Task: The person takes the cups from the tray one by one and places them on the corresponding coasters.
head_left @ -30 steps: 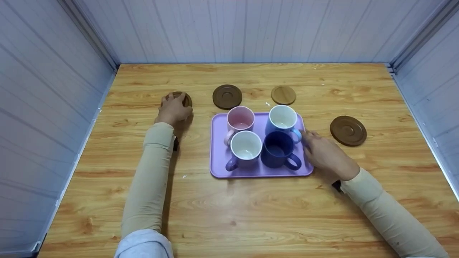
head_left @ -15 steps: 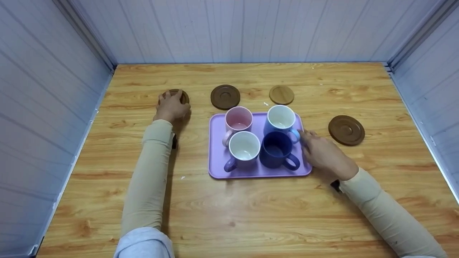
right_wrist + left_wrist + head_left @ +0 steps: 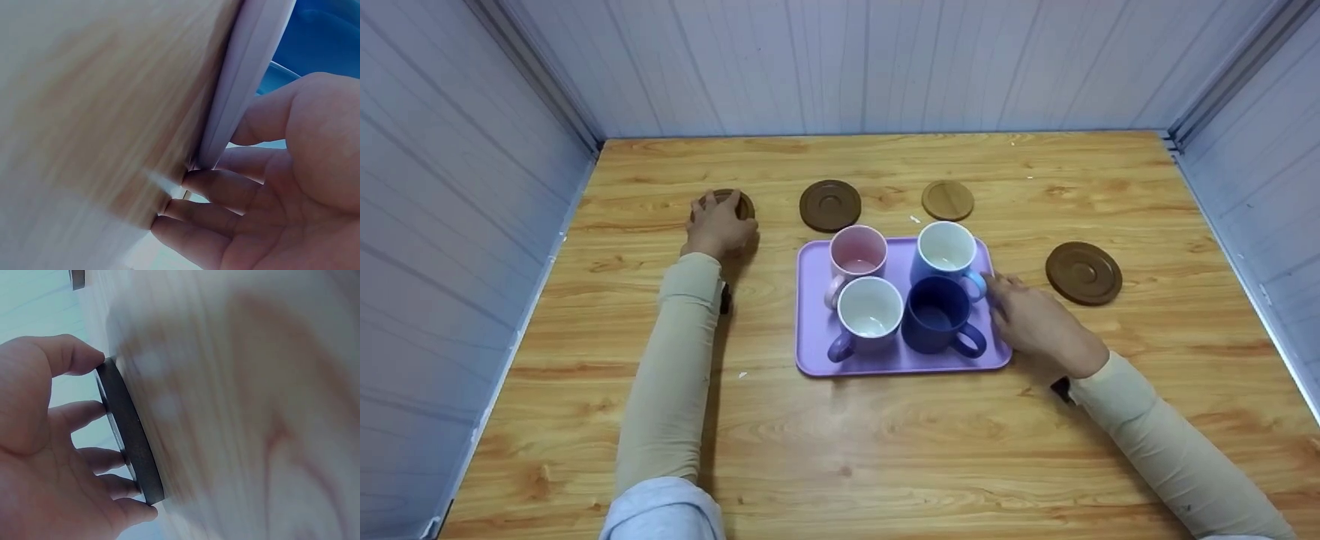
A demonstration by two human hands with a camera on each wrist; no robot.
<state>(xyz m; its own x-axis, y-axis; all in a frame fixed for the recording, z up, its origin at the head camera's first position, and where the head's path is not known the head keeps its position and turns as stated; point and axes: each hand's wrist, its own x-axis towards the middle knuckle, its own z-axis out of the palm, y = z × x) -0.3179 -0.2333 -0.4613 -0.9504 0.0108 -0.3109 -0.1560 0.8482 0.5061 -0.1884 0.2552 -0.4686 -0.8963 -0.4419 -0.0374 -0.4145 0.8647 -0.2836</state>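
Observation:
A round dark brown coaster (image 3: 746,210) lies flat on the wooden table at the back left. My left hand (image 3: 718,225) spans it from above, thumb and little finger at opposite sides of the coaster's rim (image 3: 132,433). My right hand (image 3: 1039,319) is at the right edge of a purple tray (image 3: 816,322); the thumb touches the tray's rim (image 3: 242,79) while other fingertips reach down to the table. On the tray stand a pink mug (image 3: 859,251), a light blue mug (image 3: 946,247), a navy mug (image 3: 937,319) and a white-lined mug with a purple handle (image 3: 870,311).
Behind the tray lie another dark brown coaster (image 3: 830,206) and a lighter, smaller wooden coaster (image 3: 948,201). A further dark coaster (image 3: 1084,273) lies right of my right hand. Pale panel walls (image 3: 840,67) border the table (image 3: 840,450) at the back and sides.
Over the last second my left hand and the coaster under it have shifted slightly left and away from me. The right hand, tray and mugs keep their places.

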